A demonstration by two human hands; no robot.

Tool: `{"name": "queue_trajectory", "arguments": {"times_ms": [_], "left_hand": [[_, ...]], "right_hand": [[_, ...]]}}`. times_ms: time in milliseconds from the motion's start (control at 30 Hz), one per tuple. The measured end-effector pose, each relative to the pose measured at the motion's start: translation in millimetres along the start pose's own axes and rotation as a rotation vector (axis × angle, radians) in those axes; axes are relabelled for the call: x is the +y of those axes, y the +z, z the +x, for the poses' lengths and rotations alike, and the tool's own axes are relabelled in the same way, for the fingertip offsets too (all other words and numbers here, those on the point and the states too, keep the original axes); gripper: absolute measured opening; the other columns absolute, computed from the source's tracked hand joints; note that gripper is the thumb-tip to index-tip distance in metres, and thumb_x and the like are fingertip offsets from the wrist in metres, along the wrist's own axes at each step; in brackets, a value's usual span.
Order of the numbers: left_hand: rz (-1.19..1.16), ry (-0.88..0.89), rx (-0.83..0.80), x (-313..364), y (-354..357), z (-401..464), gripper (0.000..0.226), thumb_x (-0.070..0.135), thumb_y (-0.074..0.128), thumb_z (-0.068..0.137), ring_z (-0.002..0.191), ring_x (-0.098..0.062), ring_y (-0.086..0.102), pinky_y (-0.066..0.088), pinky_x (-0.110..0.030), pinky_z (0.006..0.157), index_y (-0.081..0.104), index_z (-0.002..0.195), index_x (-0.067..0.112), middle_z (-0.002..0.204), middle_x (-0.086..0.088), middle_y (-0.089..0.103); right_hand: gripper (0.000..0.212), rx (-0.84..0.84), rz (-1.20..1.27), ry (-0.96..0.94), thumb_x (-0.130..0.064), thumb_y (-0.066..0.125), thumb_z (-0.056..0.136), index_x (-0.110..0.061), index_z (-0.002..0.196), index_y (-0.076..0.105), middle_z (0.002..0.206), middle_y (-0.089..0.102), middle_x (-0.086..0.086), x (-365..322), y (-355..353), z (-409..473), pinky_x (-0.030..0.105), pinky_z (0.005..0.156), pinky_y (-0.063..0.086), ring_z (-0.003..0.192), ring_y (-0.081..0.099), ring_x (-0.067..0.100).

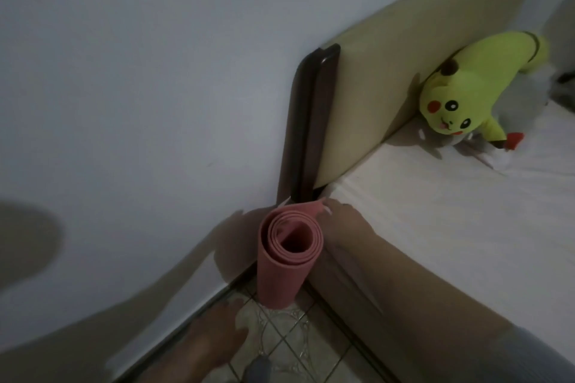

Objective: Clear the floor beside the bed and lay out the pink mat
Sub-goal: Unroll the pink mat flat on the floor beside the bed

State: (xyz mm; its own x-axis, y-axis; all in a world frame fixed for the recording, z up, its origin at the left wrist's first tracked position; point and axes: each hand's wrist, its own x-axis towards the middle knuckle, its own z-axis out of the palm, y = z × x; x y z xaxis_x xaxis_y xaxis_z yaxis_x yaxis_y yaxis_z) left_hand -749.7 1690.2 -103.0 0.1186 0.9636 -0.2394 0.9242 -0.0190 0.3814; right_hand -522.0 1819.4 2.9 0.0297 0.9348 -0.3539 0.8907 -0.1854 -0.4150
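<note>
Right hand (339,224) at top edge of rolled pink mat (287,258) standing in wall-bed corner, grip unclear; best clasp roll firmly, lift straight up clear of bed frame (351,305).

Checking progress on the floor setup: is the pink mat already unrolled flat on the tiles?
No, the pink mat stands upright, rolled, in the corner between wall and bed, the right hand at its top edge.

I see the rolled pink mat (287,255) upright, wedged between wall (140,102) and bed (451,227); floor (298,348) strip narrow.
</note>
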Motion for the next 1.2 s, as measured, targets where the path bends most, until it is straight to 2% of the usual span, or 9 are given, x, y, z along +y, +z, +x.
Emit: {"name": "queue_trajectory", "arguments": {"times_ms": [67, 167, 267, 333, 500, 567, 667, 800, 1200], "left_hand": [[-0.144, -0.073, -0.137, 8.4, -20.4, 56.2, 0.059, 0.044, 0.046, 0.090, 0.135, -0.024, 0.038, 0.038, -0.036, 0.107, 0.025, 0.145, 0.035, 0.151, -0.007, 0.034], [-0.234, -0.022, -0.027, 26.5, -30.7, 141.4, 0.070, 0.041, 0.054, 0.089, 0.146, -0.026, 0.014, 0.023, -0.042, 0.117, 0.016, 0.147, 0.041, 0.160, -0.006, 0.010], [-0.223, -0.046, -0.059, 36.3, -21.2, 199.7, 0.082, 0.050, 0.056, 0.085, 0.146, -0.030, 0.008, 0.021, -0.048, 0.116, -0.001, 0.145, 0.048, 0.161, -0.006, 0.002], [-0.223, -0.092, -0.158, 39.0, -8.2, 227.9, 0.094, 0.055, 0.059, 0.080, 0.146, -0.033, 0.010, 0.022, -0.049, 0.116, -0.010, 0.144, 0.048, 0.161, -0.007, 0.000], [-0.283, -0.101, -0.328, 29.4, 30.9, 253.7, 0.112, 0.037, 0.074, 0.075, 0.135, -0.027, 0.040, 0.038, -0.039, 0.108, -0.012, 0.147, 0.037, 0.154, -0.008, 0.031], [-0.261, -0.085, -0.345, 22.0, 39.2, 255.5, 0.103, 0.029, 0.071, 0.078, 0.120, -0.024, 0.055, 0.047, -0.035, 0.097, -0.003, 0.148, 0.039, 0.143, -0.007, 0.049], [-0.194, 0.004, -0.328, 16.0, 44.5, 252.4, 0.079, 0.027, 0.061, 0.083, 0.106, -0.023, 0.062, 0.050, -0.033, 0.084, 0.014, 0.145, 0.041, 0.126, -0.008, 0.062], [-0.131, 0.094, -0.380, 18.2, 45.8, 234.0, 0.066, 0.029, 0.054, 0.088, 0.100, -0.022, 0.062, 0.049, -0.031, 0.079, 0.020, 0.144, 0.040, 0.120, -0.006, 0.064], [-0.101, 0.250, -0.357, 64.7, 30.5, 72.9, 0.064, 0.024, 0.056, 0.085, 0.115, -0.028, 0.057, 0.047, -0.035, 0.096, 0.031, 0.142, 0.035, 0.131, -0.010, 0.059]], "right_hand": [[0.046, 0.000, 0.013, 0.047, -0.031, 0.041, 0.093, -0.019, 0.138, 0.039, 0.131, 0.053, 0.014, 4.9, 15.1, 25.4, 0.043, 0.097, 0.045, 0.115, 0.054, 0.033], [0.062, -0.052, 0.026, 0.076, -0.034, 0.044, 0.093, -0.025, 0.148, 0.018, 0.150, 0.033, 0.012, 19.2, 45.0, 58.2, 0.047, 0.104, 0.040, 0.127, 0.045, 0.034], [0.078, -0.097, 0.067, 0.164, -0.035, 0.050, 0.090, -0.031, 0.150, 0.001, 0.159, 0.012, 0.005, 35.6, 75.8, 81.7, 0.050, 0.108, 0.034, 0.136, 0.033, 0.035], [0.084, -0.124, 0.124, 0.213, -0.035, 0.053, 0.089, -0.031, 0.150, -0.003, 0.160, 0.010, 0.007, 44.4, 95.2, 94.3, 0.050, 0.109, 0.033, 0.139, 0.029, 0.035], [0.086, -0.140, 0.283, 0.252, -0.025, 0.055, 0.088, -0.034, 0.149, -0.004, 0.138, 0.047, 0.017, 59.5, 129.5, 112.7, 0.039, 0.100, 0.044, 0.121, 0.052, 0.033], [0.080, -0.113, 0.265, 0.273, -0.016, 0.046, 0.089, -0.042, 0.148, -0.003, 0.128, 0.055, 0.019, 63.2, 137.9, 115.9, 0.039, 0.094, 0.047, 0.112, 0.057, 0.034], [0.074, -0.058, 0.250, 0.262, -0.011, 0.036, 0.089, -0.045, 0.147, 0.004, 0.125, 0.056, 0.020, 64.7, 145.0, 113.6, 0.038, 0.091, 0.046, 0.109, 0.058, 0.034], [0.067, -0.026, 0.263, 0.237, -0.011, 0.034, 0.088, -0.041, 0.146, 0.017, 0.129, 0.054, 0.017, 71.3, 147.1, 88.6, 0.039, 0.095, 0.045, 0.114, 0.056, 0.033], [0.062, 0.093, 0.313, 0.235, -0.011, 0.039, 0.086, -0.036, 0.142, 0.033, 0.129, 0.053, 0.017, 91.1, 130.0, -106.1, 0.035, 0.095, 0.042, 0.115, 0.053, 0.035]]}}
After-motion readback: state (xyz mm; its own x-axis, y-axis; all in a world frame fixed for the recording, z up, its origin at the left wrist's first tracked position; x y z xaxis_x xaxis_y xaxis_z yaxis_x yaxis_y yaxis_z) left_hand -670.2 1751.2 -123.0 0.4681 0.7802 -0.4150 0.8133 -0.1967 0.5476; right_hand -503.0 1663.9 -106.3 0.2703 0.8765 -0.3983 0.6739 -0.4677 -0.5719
